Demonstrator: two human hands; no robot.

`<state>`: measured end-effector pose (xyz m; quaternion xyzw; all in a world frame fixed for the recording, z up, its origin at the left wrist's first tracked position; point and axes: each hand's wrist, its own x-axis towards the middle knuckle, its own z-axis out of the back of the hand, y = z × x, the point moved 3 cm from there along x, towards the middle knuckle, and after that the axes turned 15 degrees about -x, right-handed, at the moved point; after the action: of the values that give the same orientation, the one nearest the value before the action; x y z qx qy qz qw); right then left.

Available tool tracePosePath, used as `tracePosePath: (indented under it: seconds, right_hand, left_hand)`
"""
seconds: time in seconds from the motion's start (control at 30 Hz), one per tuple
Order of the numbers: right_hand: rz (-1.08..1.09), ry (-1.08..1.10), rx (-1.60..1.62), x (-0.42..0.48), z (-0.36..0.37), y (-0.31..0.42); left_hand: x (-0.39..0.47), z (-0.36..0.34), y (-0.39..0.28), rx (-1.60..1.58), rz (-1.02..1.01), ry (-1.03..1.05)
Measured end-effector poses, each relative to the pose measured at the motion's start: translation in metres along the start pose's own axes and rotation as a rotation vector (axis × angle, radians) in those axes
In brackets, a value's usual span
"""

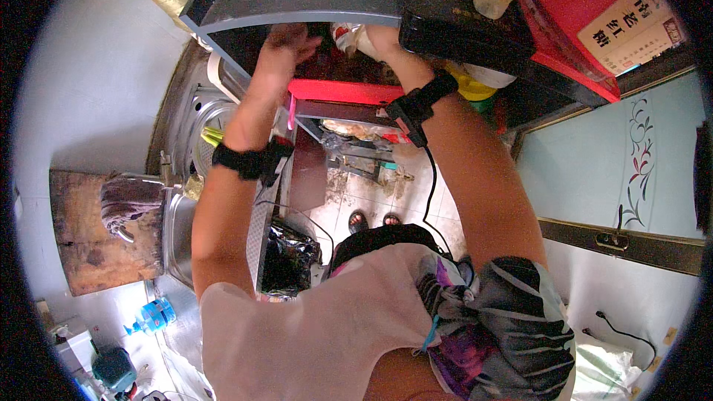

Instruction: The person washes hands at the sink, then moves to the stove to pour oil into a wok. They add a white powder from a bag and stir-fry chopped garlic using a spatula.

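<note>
Both my arms reach up to a dark shelf (312,3) at the top of the view. My left hand (289,44) is inside the shelf opening, blurred, with its fingers apart and nothing seen in it. At the right of the opening, my right hand (381,43) grips a white plastic package (348,36) with red print; its fingers are partly hidden. Under both hands lies a dark reddish shelf surface with a red front edge (345,90). Black straps with small devices sit around both wrists.
A metal sink (214,117) is at the left, near a wooden board (83,234) with a cloth (131,203). A red box (590,16) and a black box (462,30) stand at the upper right. A frosted door panel (585,161) is at the right. Cables hang from the wrist devices.
</note>
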<state>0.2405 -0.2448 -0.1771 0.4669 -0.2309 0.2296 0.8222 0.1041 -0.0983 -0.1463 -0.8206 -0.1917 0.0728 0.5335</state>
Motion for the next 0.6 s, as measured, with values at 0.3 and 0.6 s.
tracePosePath:
  seconds: [0.3, 0.6]
  right_hand:
    - [-0.174, 0.063, 0.162, 0.002, 0.026, -0.045]
    - [-0.188, 0.089, 0.189, 0.008, 0.021, -0.046]
  left_hand:
    - [-0.001, 0.017, 0.041, 0.792, -0.386, -0.015]
    - [0.015, 0.021, 0.019, 0.666, -0.515, 0.017]
